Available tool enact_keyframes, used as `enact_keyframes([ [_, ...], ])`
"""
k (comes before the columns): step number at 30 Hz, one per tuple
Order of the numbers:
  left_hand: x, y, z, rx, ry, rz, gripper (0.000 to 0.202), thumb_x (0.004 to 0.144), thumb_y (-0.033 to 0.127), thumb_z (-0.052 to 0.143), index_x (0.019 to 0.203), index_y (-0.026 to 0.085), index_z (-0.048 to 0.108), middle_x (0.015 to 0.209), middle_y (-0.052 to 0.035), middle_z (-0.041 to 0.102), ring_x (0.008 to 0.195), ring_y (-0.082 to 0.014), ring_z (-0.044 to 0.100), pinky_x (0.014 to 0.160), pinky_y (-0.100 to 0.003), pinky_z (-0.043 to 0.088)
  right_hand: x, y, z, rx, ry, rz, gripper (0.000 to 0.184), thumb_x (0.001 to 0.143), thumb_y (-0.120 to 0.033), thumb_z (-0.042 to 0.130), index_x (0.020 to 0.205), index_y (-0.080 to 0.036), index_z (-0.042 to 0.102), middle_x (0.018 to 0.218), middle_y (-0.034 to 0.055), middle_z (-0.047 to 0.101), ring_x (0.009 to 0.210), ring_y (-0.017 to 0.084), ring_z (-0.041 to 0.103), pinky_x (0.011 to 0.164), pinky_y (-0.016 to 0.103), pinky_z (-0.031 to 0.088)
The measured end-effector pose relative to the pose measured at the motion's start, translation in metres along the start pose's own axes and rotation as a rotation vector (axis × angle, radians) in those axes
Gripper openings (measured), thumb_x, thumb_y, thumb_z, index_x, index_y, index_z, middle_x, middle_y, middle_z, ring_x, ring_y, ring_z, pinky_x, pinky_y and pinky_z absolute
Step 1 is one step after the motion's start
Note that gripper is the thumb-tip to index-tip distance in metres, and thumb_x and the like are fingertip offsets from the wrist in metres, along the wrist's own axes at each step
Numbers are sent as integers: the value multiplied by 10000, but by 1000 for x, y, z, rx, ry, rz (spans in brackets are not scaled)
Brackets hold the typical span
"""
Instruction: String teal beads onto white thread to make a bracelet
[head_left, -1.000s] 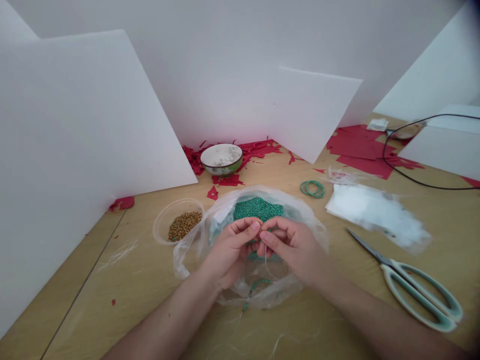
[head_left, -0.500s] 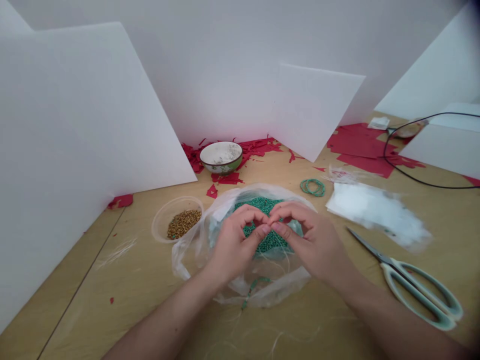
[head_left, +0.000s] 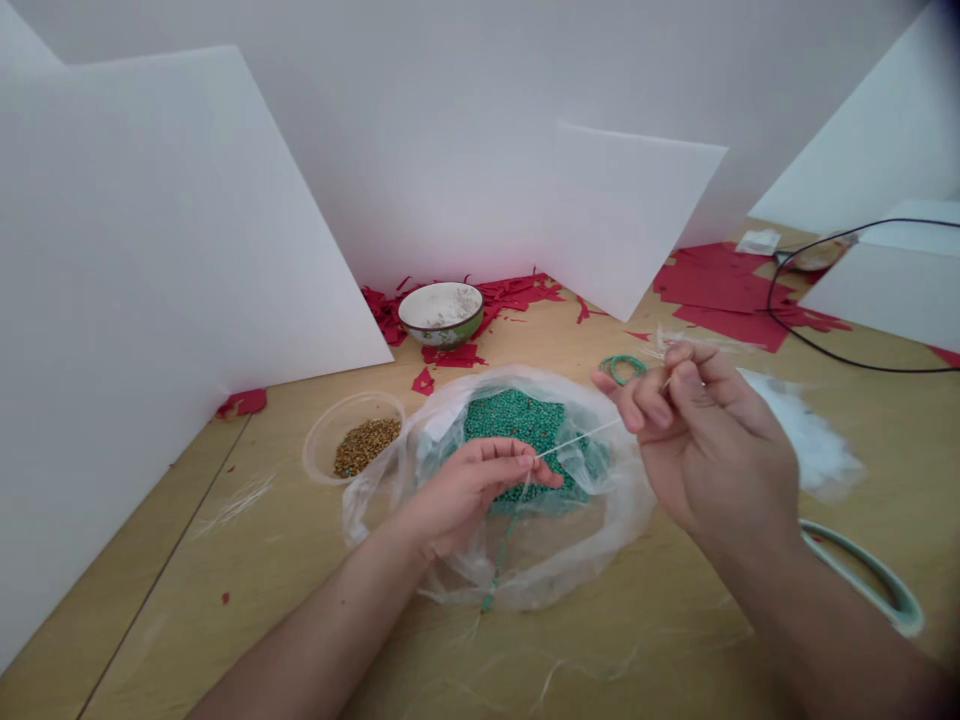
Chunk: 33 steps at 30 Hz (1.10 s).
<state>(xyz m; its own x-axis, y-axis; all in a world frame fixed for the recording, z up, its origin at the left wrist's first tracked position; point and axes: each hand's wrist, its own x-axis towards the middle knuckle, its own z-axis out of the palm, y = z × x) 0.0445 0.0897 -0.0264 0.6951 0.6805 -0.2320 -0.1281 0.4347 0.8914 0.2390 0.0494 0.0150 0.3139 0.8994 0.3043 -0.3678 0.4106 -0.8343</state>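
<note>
A thin white thread (head_left: 577, 438) runs taut between my two hands. My left hand (head_left: 469, 490) pinches it between thumb and forefinger, over a clear plastic bag (head_left: 600, 565) of green beads (head_left: 514, 412). From the left fingers hangs a short strand of green beads (head_left: 499, 565), slanting down across the bag's front. Higher up at the right, my right hand (head_left: 724, 450) pinches the thread with thumb and fingertips. Just left of those fingers lie green bead loops (head_left: 619, 367) on the table, partly covered. A shallow clear tub (head_left: 316, 440) of gold beads (head_left: 367, 446) stands left of the bag.
Scissors (head_left: 877, 580) lie at the right, mostly hidden under my right forearm. A bowl (head_left: 442, 315) stands among red paper scraps (head_left: 517, 292) at the back. White boards (head_left: 187, 220) rise behind. Loose threads (head_left: 551, 680) lie in front; a black cable (head_left: 825, 355) curves at the right.
My hands were together over the beads. The right hand has moved up and right, drawing the thread taut, and now covers part of the scissors. The left hand has moved slightly down.
</note>
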Motion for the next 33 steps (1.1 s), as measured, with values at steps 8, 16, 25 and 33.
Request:
enact_keyframes([
  [8,2,-5,-3,-57,12,-82,150,798,271,689,796,122,674,829,-73,693,913,-210,674,895,-306,413,7,-2,-9,-156,86,-118,124,948,-224,478,864,-304,523,612,-62,330,558,135,431,847,412,475],
  [16,1,-9,-7,-49,-12,-107,126,812,253,655,805,128,645,772,-42,642,760,-165,656,798,-287,434,17,-3,-19,-68,204,-118,108,888,-183,550,849,-284,551,623,-52,329,546,132,358,744,375,456],
  [25,-3,-1,-12,-66,-28,-165,147,802,267,677,806,142,602,682,19,536,511,-47,425,543,-197,412,14,0,-25,-884,129,-332,158,896,-305,596,1050,-272,579,607,-56,383,542,143,379,556,299,317],
  [33,-8,8,-16,-103,-71,-292,190,804,296,682,840,169,546,590,81,376,416,-8,121,353,-143,37,13,-4,-33,-1447,-615,-481,184,813,-459,712,913,-306,727,747,-5,604,712,181,563,806,384,321],
])
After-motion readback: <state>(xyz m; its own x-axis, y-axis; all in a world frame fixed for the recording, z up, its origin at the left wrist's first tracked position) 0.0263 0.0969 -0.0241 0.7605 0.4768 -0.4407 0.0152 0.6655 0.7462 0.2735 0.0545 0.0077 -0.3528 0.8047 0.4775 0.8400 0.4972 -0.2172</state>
